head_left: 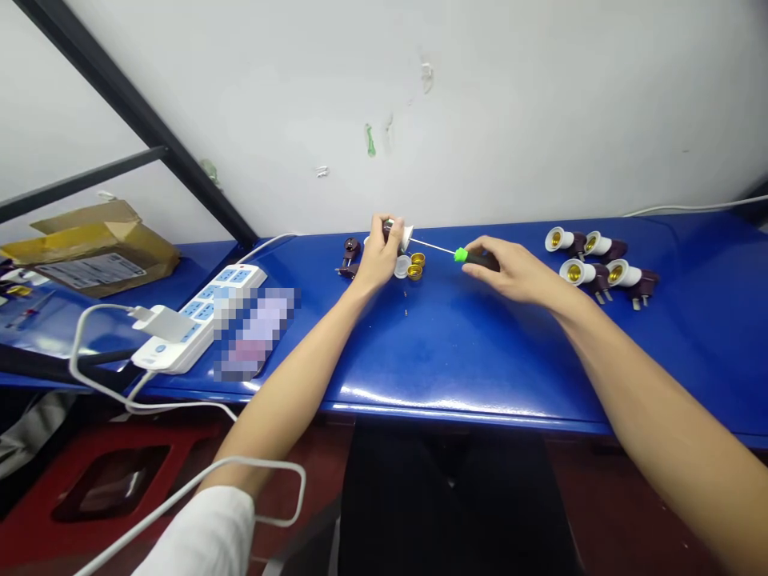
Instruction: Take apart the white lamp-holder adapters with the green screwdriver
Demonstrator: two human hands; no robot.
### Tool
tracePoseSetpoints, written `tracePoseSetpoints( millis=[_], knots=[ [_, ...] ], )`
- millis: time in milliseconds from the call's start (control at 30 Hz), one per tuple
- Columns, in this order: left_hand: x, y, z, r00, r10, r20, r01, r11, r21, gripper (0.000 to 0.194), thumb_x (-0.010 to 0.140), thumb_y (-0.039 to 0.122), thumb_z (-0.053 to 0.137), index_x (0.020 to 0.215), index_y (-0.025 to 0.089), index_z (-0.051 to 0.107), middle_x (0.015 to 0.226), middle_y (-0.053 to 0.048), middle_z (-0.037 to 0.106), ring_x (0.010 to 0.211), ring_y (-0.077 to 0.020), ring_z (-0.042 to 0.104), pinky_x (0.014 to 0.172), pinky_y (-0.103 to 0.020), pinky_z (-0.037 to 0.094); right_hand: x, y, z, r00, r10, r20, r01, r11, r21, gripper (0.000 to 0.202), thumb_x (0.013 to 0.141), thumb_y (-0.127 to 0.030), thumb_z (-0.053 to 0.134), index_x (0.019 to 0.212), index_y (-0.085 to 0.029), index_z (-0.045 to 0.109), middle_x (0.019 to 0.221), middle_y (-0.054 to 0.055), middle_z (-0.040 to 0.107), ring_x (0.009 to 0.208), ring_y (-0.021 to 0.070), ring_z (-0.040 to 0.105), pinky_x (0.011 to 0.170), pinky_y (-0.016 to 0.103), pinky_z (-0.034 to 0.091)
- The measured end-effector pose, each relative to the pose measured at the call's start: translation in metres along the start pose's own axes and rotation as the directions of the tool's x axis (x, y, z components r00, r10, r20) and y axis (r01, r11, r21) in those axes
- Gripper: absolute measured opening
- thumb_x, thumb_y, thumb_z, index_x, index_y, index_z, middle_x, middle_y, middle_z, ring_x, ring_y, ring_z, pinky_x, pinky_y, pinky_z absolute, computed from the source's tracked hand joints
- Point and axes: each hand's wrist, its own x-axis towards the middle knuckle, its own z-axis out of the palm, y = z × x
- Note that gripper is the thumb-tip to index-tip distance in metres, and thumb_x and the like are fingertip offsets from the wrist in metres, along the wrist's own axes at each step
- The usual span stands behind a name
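My left hand (pixel 382 254) is closed around a bulb socket (pixel 407 236) with a white cup and a dark body, tilted toward the right. In my right hand (pixel 502 268) is a screwdriver (pixel 478 258) with a black and green handle. Its thin shaft points left, and the tip reaches the socket's white opening; whether it touches a screw inside I cannot tell. Just below the socket lie two brass threaded shells (pixel 415 272) and a white ring-like part (pixel 402 266). A dark plug part (pixel 350 254) rests left of my left hand. Tiny screws (pixel 406 312) lie nearer me.
Several assembled white-and-dark plug-in bulb sockets (pixel 577 273) stand grouped at the right of the blue table (pixel 456 360). On the left are a white power strip (pixel 174 344) with a charger (pixel 162 322), a blurred phone (pixel 255 336), a white cable (pixel 174 406) and an opened cardboard package (pixel 114 260).
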Motion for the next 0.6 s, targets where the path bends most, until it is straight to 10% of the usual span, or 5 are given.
tracePoseSetpoints(
  millis=[133,300,600],
  knots=[
    [0.0008,-0.0011,-0.0015,1.000,-0.012,0.003,0.012,1.000,-0.014,0.036,0.105,0.059,0.054,0.108,0.023,0.052,0.075,0.003,0.056,0.065,-0.0109,0.057,0.066,-0.027,0.044,0.0005,-0.0009,-0.0004,0.996,0.017,0.083,-0.016,1.000,-0.015,0.040,0.105,-0.044,0.041,0.109,-0.022,0.073,0.106,0.011,0.078,0.099,0.0282,0.072,0.093,0.043,0.056],
    [0.0005,0.0000,-0.0004,1.000,0.006,-0.010,-0.006,1.000,-0.010,0.034,0.103,0.057,0.058,0.104,0.023,0.054,0.073,0.003,0.055,0.064,-0.0108,0.055,0.065,-0.026,0.043,0.0004,0.0019,-0.0006,0.999,0.003,-0.049,-0.001,0.999,0.032,0.035,0.088,-0.042,0.067,0.115,-0.020,0.070,0.120,0.013,0.077,0.105,0.0309,0.072,0.094,0.045,0.057],
    [-0.0036,0.0036,0.0002,0.999,-0.042,-0.003,0.042,0.999,-0.015,0.024,0.108,0.046,0.055,0.105,0.023,0.051,0.076,0.004,0.057,0.068,-0.0104,0.059,0.071,-0.026,0.047,-0.0016,0.0024,-0.0015,1.000,0.012,-0.015,-0.012,1.000,0.006,0.033,0.092,-0.043,0.062,0.115,-0.022,0.072,0.114,0.012,0.079,0.099,0.0313,0.074,0.091,0.046,0.058]
  ],
)
